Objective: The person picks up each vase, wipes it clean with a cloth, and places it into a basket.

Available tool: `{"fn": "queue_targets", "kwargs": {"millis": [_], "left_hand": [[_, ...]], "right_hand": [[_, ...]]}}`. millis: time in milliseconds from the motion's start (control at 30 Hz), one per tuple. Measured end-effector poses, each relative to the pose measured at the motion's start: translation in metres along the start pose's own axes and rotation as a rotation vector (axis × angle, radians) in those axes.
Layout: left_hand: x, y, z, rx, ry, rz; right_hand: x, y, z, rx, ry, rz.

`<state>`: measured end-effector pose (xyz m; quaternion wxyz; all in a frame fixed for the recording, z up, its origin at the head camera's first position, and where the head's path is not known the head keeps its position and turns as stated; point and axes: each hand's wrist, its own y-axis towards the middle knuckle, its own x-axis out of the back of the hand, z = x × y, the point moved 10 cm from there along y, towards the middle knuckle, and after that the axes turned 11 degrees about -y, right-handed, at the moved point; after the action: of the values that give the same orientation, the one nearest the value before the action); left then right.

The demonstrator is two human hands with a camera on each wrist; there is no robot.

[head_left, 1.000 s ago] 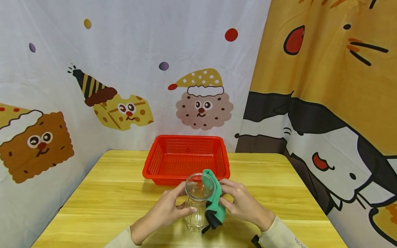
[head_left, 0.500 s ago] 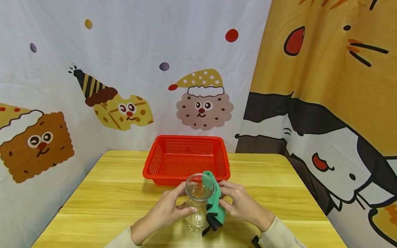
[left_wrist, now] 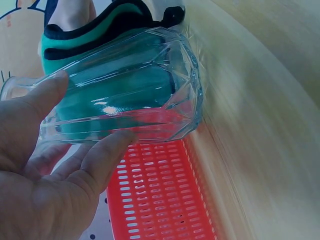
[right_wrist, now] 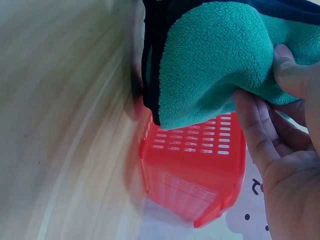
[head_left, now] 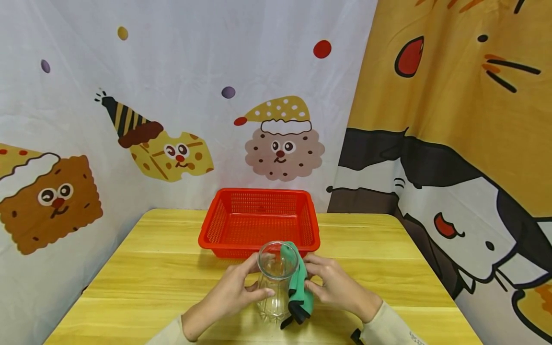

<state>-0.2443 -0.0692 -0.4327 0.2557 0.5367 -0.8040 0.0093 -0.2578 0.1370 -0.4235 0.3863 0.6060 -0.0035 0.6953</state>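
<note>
A clear glass vase [head_left: 272, 287] with a round rim and a faceted base stands upright near the table's front. My left hand [head_left: 235, 290] grips it from the left, thumb on the near side and fingers around the far side. Against the vase's right side hangs a green towel [head_left: 300, 287] with black edging, pinched between the thumb and fingers of my right hand [head_left: 338, 286]. In the left wrist view the green cloth [left_wrist: 117, 95] shows through the glass. The right wrist view shows its fluffy face [right_wrist: 215, 60] bunched under my thumb.
A red perforated plastic basket [head_left: 260, 225] sits just behind the vase, toward the far edge of the wooden table [head_left: 172, 268]. Cartoon-printed curtains [head_left: 194, 72] enclose the back and right. A small black object [head_left: 356, 336] shows beside my right sleeve.
My right hand and the towel have shifted slightly downward along the vase's side; the towel's top edge sits lower. The vase and my left hand have stayed in place.
</note>
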Motion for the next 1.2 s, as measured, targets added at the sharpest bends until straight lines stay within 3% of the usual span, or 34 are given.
{"fn": "queue_targets", "kwargs": {"millis": [633,1200], "left_hand": [[0.0,-0.001,0.0,-0.008,0.017,-0.009],[0.0,-0.001,0.001,-0.006,-0.022,-0.001]], "right_hand": [[-0.012,-0.005,-0.006,-0.008,-0.043,0.066],[-0.022,-0.005,-0.008,-0.01,-0.048,0.148]]}}
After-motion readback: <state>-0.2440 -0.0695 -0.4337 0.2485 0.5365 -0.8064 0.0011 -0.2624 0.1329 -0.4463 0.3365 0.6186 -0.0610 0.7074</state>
